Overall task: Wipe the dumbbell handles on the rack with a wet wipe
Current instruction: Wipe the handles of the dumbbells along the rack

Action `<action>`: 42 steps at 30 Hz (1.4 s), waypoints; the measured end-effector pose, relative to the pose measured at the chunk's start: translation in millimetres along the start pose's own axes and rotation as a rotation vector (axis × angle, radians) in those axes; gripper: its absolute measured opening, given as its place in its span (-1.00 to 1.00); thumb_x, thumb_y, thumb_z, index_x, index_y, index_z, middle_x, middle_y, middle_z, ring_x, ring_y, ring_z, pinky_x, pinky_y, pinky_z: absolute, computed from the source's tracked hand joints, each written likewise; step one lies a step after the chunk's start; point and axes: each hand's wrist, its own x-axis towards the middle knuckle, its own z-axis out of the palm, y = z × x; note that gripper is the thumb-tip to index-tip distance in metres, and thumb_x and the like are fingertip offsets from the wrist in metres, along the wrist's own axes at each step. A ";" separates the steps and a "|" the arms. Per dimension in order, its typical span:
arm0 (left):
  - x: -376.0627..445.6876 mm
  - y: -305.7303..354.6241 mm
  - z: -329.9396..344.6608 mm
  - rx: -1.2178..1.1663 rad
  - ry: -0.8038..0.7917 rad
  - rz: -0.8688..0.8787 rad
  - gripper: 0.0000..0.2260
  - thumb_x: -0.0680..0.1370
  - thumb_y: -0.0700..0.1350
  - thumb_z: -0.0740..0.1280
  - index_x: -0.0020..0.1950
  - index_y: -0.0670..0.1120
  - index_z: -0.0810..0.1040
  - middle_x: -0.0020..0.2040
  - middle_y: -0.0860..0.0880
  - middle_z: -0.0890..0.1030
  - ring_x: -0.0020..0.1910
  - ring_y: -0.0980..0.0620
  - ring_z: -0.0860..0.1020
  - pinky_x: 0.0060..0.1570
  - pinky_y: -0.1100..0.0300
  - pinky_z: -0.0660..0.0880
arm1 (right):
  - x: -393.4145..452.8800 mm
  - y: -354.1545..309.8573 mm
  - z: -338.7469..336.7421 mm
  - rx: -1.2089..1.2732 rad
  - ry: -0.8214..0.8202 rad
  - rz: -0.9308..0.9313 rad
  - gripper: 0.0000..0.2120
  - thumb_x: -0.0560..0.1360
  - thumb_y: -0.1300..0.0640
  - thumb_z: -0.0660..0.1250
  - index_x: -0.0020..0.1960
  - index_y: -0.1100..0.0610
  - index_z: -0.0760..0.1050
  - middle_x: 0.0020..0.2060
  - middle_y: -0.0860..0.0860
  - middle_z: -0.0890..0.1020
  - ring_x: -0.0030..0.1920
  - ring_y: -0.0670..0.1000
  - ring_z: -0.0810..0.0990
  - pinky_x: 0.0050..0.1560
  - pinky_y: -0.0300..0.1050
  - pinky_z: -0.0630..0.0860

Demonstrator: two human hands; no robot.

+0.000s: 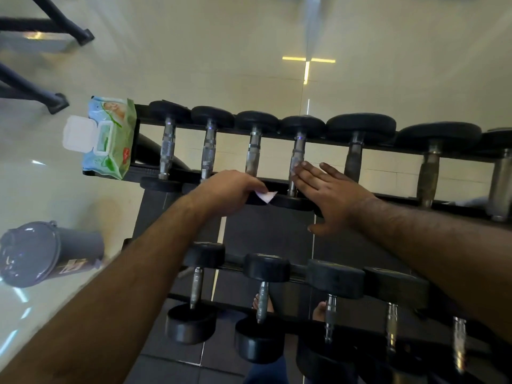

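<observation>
- Head view looking down on a black metal two-tier dumbbell rack [346,194] standing on a pale glossy tiled floor [221,51].
- The left hand [231,187], just left of centre, reaches in from 7 o'clock with a bare forearm; its fingers are curled, pinching a small white wet wipe [265,195] whose pointed corner sticks out to the right.
- That hand lies over the near end of the third dumbbell from the left [256,146] on the upper tier, at the near rail.
- The right hand [329,191] comes in from 4 o'clock, flat and open, fingers straight and held together, thumb spread toward the viewer.
- Its fingertips [300,169] touch the knurled silver metal handle of the fourth dumbbell [297,159]; it holds nothing.
- Upper-tier dumbbells have round black rubbery heads and ridged steel grips; those further right have thicker, duller, brownish handles.
- A lower row of black-headed dumbbells [266,295] sits at 6 o'clock.
- A soft green and blue plastic pack of wet wipes [110,139], white flip lid open, rests on the rack's left end at 10 o'clock.
- A grey round plastic bin [44,253] stands on the floor at 8 o'clock.
</observation>
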 end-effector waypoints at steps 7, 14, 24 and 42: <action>22.9 -18.1 -12.5 0.110 0.588 -0.112 -0.49 0.51 -0.44 0.26 0.39 -0.08 0.62 0.30 -0.08 0.68 0.27 -0.11 0.65 0.34 -0.07 0.54 | -1.6 -0.3 1.8 0.000 0.006 0.002 0.22 0.47 -0.44 0.35 0.73 0.09 -0.34 0.70 0.08 -0.34 0.66 0.03 -0.41 0.66 0.09 -0.33; 35.8 -5.8 9.0 0.153 0.418 0.017 -0.51 0.48 -0.41 0.39 0.40 -0.16 0.62 0.43 -0.15 0.58 0.42 -0.12 0.56 0.51 0.00 0.36 | 0.5 1.3 3.8 0.009 0.014 0.001 0.22 0.46 -0.45 0.33 0.73 0.09 -0.33 0.70 0.09 -0.33 0.67 0.04 -0.41 0.66 0.09 -0.34; -21.9 5.8 -6.4 -0.486 0.276 -0.314 -0.68 0.61 -0.30 0.30 0.20 -0.01 0.73 0.07 0.02 0.73 0.05 0.03 0.67 0.10 0.10 0.62 | -1.9 1.8 0.7 0.024 0.002 0.021 0.22 0.47 -0.46 0.36 0.74 0.05 -0.31 0.70 0.05 -0.32 0.65 0.03 -0.42 0.63 0.09 -0.38; -120.8 16.1 -4.9 -1.465 1.049 -0.739 -0.80 0.63 -0.29 0.38 0.05 -0.03 0.74 0.02 -0.09 0.77 0.07 -0.14 0.73 0.14 -0.14 0.67 | 105.3 -156.5 -90.9 -0.005 0.077 0.115 -0.70 0.58 -0.06 0.47 0.25 0.04 0.63 -0.04 0.01 0.60 0.04 0.10 0.54 -0.02 0.06 0.53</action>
